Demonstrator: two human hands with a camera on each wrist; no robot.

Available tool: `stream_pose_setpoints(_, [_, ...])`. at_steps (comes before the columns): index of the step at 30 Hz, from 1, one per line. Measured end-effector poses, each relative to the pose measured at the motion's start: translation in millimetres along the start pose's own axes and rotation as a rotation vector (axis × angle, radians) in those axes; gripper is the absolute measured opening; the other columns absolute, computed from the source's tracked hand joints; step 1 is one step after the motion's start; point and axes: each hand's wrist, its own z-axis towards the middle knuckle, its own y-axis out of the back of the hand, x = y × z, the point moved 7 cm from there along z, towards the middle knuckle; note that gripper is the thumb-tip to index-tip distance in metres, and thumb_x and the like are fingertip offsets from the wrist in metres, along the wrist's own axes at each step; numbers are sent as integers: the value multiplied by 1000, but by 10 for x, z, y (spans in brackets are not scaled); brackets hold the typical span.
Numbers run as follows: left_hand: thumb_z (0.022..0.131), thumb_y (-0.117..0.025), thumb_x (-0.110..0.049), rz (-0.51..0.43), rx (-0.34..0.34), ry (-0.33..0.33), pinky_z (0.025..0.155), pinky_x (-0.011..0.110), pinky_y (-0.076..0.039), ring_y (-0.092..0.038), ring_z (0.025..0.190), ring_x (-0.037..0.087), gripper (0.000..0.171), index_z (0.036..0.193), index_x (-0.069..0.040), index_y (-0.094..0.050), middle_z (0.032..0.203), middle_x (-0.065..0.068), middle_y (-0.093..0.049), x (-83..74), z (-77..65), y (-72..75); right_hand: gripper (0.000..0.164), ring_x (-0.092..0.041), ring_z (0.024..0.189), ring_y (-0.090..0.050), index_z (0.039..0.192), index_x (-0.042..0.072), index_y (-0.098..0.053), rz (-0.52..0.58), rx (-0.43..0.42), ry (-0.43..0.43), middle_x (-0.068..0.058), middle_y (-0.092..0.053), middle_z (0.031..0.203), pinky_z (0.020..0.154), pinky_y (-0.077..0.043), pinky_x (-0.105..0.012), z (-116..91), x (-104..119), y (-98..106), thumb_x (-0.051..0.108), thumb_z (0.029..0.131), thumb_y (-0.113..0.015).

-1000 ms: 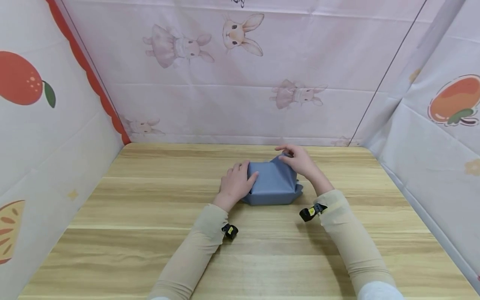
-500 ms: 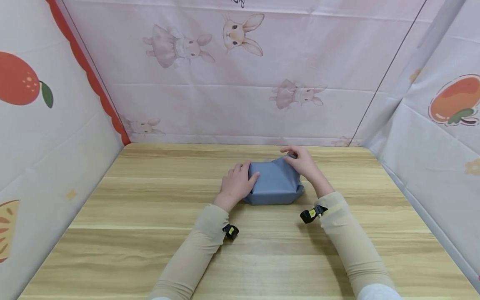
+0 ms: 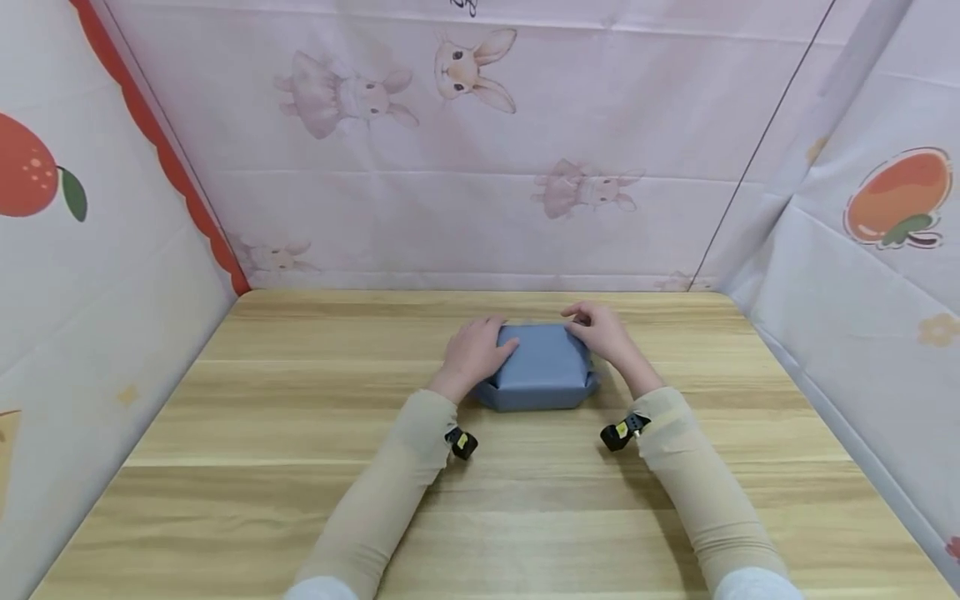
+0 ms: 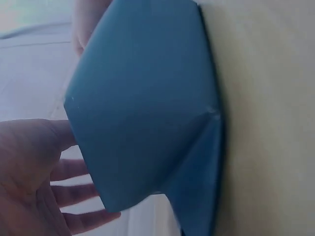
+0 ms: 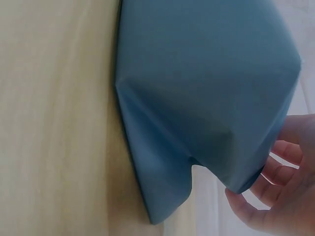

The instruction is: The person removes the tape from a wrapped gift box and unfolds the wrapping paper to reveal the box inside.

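A box-shaped bundle in blue-grey wrapping paper [image 3: 543,358] sits on the table, its contents hidden. My left hand [image 3: 474,357] rests along its left side, thumb over the top edge; in the left wrist view the fingers of that left hand [image 4: 29,172] extend behind the paper's side flap [image 4: 123,147]. At the far right corner my right hand [image 3: 600,330] holds the paper with bent fingers. Seen from the right wrist, this right hand [image 5: 290,182] has its fingers curled behind the loose end [image 5: 236,162]. Folded paper sticks out low at both ends.
The wooden table [image 3: 262,433] spreads around the bundle. Behind it hangs a pink sheet with rabbit prints [image 3: 420,208], and white printed sheets stand at the left [image 3: 60,333] and right [image 3: 840,308]. Each wrist carries a small black camera.
My right hand has lowered, bringing the raised right-hand peak of paper down so the top now lies flatter. The left hand stays at the left side. The head view has shifted slightly.
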Motion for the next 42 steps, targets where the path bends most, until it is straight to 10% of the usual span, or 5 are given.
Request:
stream_pose_setpoints(13, [98,-58,-35,-172,58,-55,80,34,-51,-64,87,18,26,105,-14,-72,103,3,-71,-59,512,-111,27,-25,86,-58,120,5,-67,2,-12,22,-15,-67,97,75,-46,-35,-21,12,2,16,96,-60])
stream_pose_setpoints(33, [100,-55,-32,-190,-12,25,72,32,-49,-61,80,17,23,103,-16,-71,100,2,-71,-48,529,-100,26,-25,87,-58,120,5,-66,25,-7,24,-15,-68,99,77,-47,-36,-51,23,-10,15,96,-60])
stream_pose_setpoints(42, [95,-62,-28,-367,12,-29,88,38,-52,-65,100,24,23,106,-9,-69,108,10,-70,20,503,-137,26,-26,90,-59,120,8,-66,17,-6,20,-15,-68,102,80,-48,-40,-72,34,6,16,96,-60])
